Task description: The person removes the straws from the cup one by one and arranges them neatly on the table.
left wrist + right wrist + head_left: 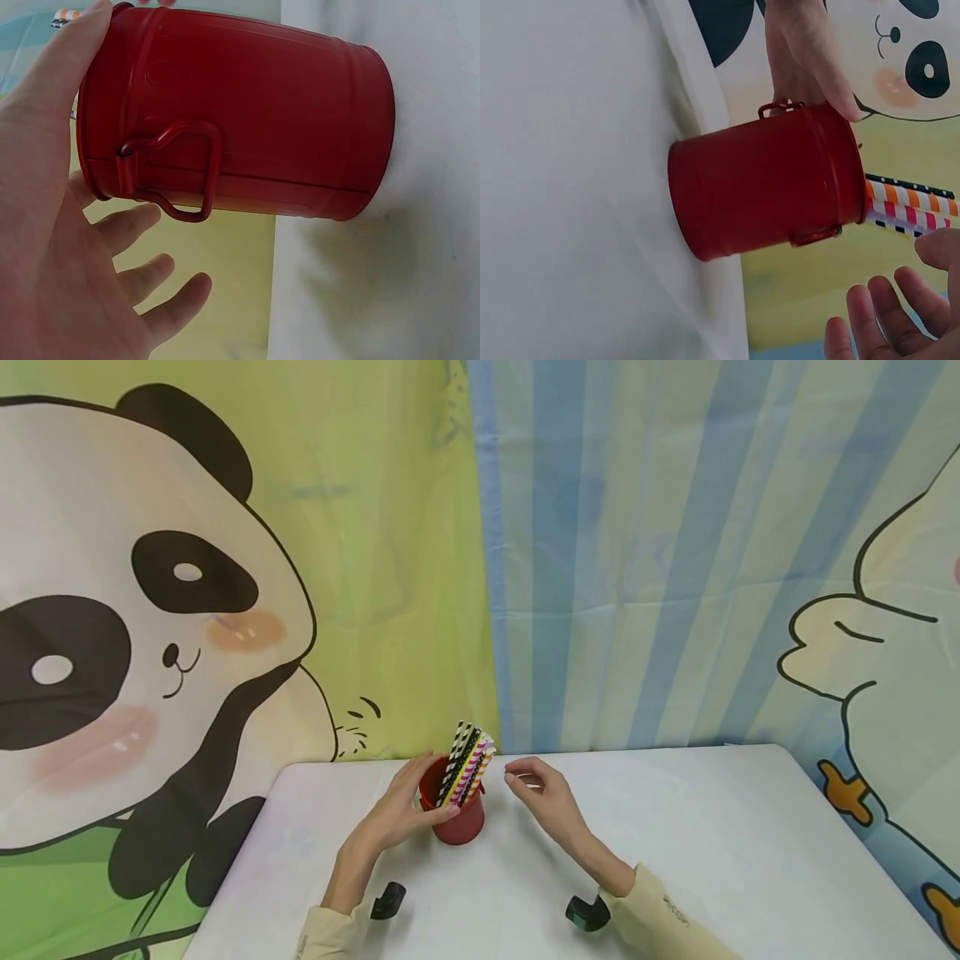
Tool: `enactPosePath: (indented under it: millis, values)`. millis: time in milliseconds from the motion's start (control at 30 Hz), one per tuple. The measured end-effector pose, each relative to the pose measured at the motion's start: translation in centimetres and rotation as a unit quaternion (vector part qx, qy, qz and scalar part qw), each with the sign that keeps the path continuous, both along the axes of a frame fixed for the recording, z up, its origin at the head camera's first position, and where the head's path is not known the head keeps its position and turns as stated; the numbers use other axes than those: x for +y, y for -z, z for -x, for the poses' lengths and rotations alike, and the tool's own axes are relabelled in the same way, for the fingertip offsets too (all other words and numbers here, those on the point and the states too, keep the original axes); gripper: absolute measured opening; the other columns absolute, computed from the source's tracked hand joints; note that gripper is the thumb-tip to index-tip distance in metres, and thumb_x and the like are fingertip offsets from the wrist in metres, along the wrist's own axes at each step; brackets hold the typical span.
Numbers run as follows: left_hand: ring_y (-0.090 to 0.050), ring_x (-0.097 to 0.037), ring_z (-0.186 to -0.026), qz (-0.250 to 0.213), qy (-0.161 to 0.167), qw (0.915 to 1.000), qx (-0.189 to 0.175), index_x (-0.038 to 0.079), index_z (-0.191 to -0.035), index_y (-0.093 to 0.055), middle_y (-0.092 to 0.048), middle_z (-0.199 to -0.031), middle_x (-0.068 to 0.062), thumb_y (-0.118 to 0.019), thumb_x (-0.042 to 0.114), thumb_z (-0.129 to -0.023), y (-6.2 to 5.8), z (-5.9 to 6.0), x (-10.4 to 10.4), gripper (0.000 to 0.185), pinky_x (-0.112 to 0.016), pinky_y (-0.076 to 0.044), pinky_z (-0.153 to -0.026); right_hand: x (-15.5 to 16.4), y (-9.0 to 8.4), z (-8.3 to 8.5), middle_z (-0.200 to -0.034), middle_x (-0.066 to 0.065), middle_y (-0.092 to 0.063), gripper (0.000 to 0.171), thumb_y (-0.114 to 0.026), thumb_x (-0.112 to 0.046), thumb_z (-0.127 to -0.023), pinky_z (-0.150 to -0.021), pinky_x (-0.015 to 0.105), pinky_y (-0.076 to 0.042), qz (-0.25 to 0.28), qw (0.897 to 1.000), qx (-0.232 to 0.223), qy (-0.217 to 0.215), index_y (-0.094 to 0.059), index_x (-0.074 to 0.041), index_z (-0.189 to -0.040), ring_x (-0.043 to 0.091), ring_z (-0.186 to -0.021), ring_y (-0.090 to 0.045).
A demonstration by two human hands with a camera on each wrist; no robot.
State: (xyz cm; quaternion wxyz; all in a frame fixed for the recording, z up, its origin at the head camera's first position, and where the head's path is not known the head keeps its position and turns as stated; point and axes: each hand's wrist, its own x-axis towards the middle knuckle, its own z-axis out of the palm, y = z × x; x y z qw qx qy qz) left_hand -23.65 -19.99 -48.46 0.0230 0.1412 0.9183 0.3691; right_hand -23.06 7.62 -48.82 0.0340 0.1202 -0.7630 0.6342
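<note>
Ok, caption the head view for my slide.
Left hand steadies a red tin pail of striped paper straws on a white table; right hand hovers beside.

One red bucket (457,823) is standing on one white table (712,843), with two wire handles showing on its sides in the right wrist view. A bundle of striped paper straws (467,762) is rising from the bucket, too tightly packed to count. Two hands are flanking the bucket: the left hand (405,810) and the right hand (542,797).
</note>
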Motion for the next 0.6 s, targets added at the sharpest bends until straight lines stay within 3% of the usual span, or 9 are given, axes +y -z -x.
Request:
enactPosePath:
  millis: [400, 600]
  values:
    - [-0.021, -0.026, -0.153, -0.009, 0.008, 0.9999, 0.006, 0.035, -0.153, -0.037, -0.026, -0.165, 0.002, -0.075, 0.069, -0.076, 0.1, 0.1, 0.1, 0.092, -0.062, -0.026, -0.118, -2.7, 0.4, 0.5, -0.115, 0.005, -0.071, 0.018, -0.068, -0.02, -0.097, -0.084, 0.022, -0.056, -0.003, 1.0, 0.011, -0.029, -0.071, -0.014, -0.113, 0.021, -0.105, -0.069]
    - [-0.022, -0.028, -0.153, -0.012, 0.011, 0.9998, 0.009, 0.035, -0.152, -0.038, -0.027, -0.165, 0.0, -0.076, 0.067, -0.077, 0.1, 0.1, 0.0, 0.09, -0.062, -0.026, -0.118, -3.5, -2.2, -1.1, -0.116, 0.019, -0.069, 0.019, -0.066, -0.008, -0.097, -0.081, 0.017, -0.054, 0.027, 0.999, 0.006, -0.041, -0.068, 0.001, -0.114, 0.038, -0.108, -0.067]
